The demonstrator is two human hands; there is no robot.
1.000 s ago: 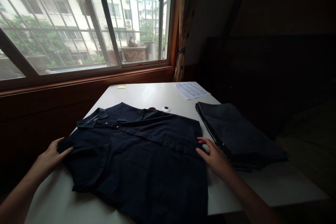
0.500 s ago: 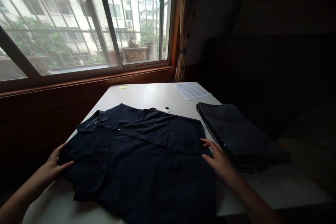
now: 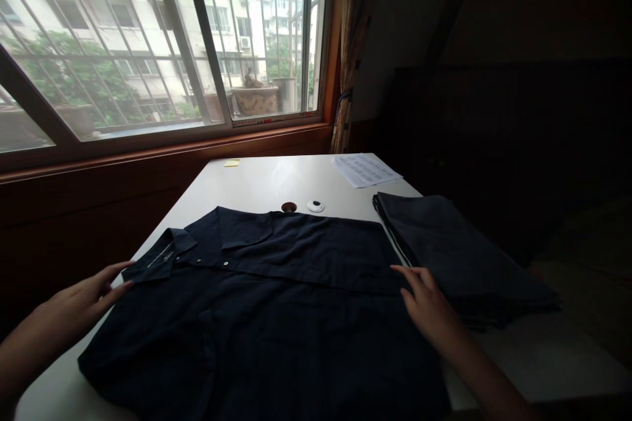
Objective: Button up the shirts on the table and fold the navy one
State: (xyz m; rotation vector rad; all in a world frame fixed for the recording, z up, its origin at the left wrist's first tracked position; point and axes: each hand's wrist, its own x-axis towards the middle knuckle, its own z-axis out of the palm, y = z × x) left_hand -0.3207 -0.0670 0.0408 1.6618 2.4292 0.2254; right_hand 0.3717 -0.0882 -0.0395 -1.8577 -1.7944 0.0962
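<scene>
A dark navy shirt [image 3: 276, 316] lies spread face up, its collar [image 3: 162, 256] to the left and its hem to the right. Light buttons run along its front. My left hand [image 3: 93, 296] is at the collar edge, thumb and fingers apart, the fingertips meeting the cloth. At the hem, my right hand [image 3: 427, 302] rests with its fingers stretched out over the fabric. Neither hand shows cloth pinched in it. The shirt's near side runs out of the bottom of the view.
Dark folded cloth [image 3: 459, 243] is stacked to the right on the white table [image 3: 257, 184]. Printed sheets [image 3: 368, 170], a yellow note [image 3: 232, 162], a round hole [image 3: 289, 207] and its white cover [image 3: 315, 206] are farther back. A barred window [image 3: 162, 46] stands behind.
The shirt has shifted toward me and its near sleeve is spread wider. My left hand has moved from the shoulder area to the collar; my right hand has slid slightly right along the hem.
</scene>
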